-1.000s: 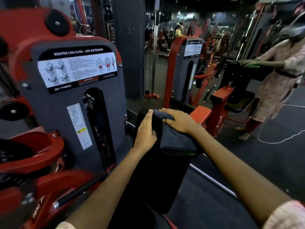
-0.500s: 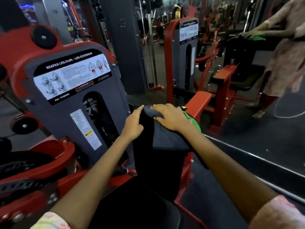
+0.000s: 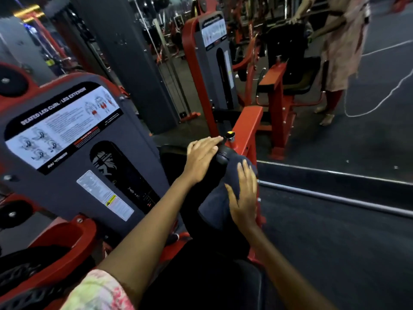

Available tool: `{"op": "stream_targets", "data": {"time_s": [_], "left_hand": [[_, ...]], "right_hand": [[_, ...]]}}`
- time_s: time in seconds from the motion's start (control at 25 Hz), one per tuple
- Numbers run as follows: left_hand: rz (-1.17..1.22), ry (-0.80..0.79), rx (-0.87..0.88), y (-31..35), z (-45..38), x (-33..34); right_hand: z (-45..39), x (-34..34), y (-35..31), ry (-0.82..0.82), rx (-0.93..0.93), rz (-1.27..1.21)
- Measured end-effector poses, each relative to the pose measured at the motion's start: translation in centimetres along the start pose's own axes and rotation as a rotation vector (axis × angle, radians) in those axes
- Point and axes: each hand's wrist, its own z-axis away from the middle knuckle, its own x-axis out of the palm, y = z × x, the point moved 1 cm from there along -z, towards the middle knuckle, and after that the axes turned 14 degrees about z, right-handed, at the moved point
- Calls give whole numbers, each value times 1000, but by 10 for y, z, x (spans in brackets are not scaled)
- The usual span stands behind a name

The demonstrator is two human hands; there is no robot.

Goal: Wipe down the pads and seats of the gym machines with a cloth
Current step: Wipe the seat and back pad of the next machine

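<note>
A dark blue-grey cloth point(image 3: 218, 204) lies draped over the black back pad point(image 3: 194, 202) of the red leg curl / leg extension machine. My right hand point(image 3: 243, 195) presses flat on the cloth partway down the pad's face, fingers straight. My left hand point(image 3: 202, 156) rests open on the pad's top edge, fingers pointing right toward a yellow-capped knob point(image 3: 230, 134). The black seat point(image 3: 201, 280) shows below, between my forearms.
The grey weight-stack shroud with an instruction placard point(image 3: 67, 124) stands close on the left. A second red machine point(image 3: 214, 63) is ahead. Another person point(image 3: 337, 48) stands at the upper right by a black padded seat, with a white cord point(image 3: 380, 101) on the dark floor.
My right hand has slid with the cloth from the top of the back pad down its face. My left hand has flattened on the top edge. The camera has tilted further down.
</note>
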Motion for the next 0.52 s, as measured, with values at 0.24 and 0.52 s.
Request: {"op": "stream_targets", "data": {"time_s": [0.24,0.52], "left_hand": [[-134,1,93,-6,-1,-1],[-194,29,138,-1,2,2]], "right_hand": [[6,-7,-16,49,241,-159],[54,8,-5,78,317,-131]]}}
